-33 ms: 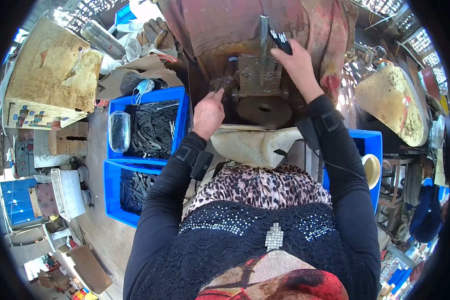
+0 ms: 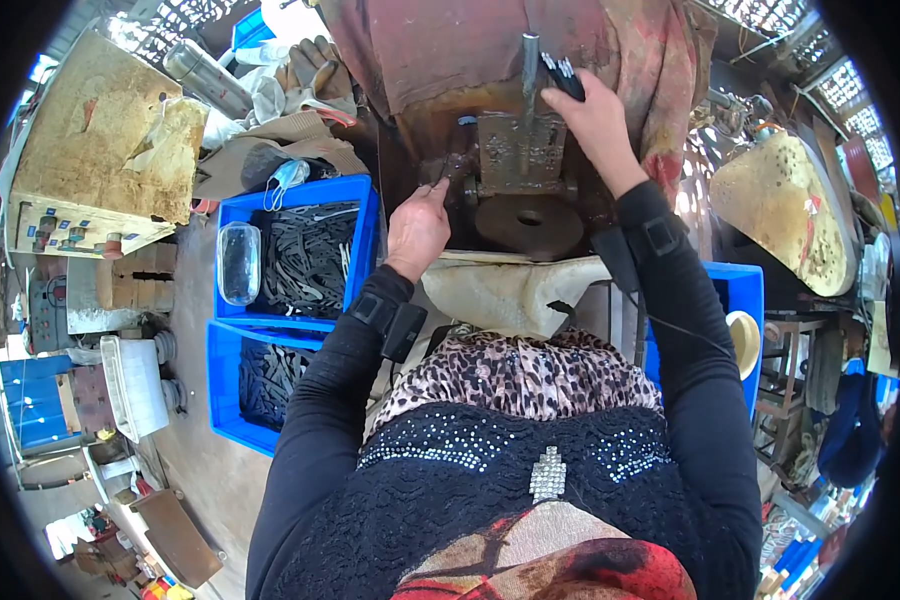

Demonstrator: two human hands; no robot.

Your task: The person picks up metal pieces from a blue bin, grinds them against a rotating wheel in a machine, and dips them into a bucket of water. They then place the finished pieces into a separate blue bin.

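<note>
At one o'clock your right hand (image 2: 600, 122) has a closed grip on dark strips (image 2: 568, 84); at eleven, your left hand's (image 2: 418, 232) grip I cannot tell. The step seems strip handling; next calls for steadiness.

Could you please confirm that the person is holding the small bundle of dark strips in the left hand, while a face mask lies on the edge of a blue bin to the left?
Not quite: the head view shows the bundle of dark strips in the right hand, not the left. The face mask does lie on the edge of a blue bin to the left.
</note>
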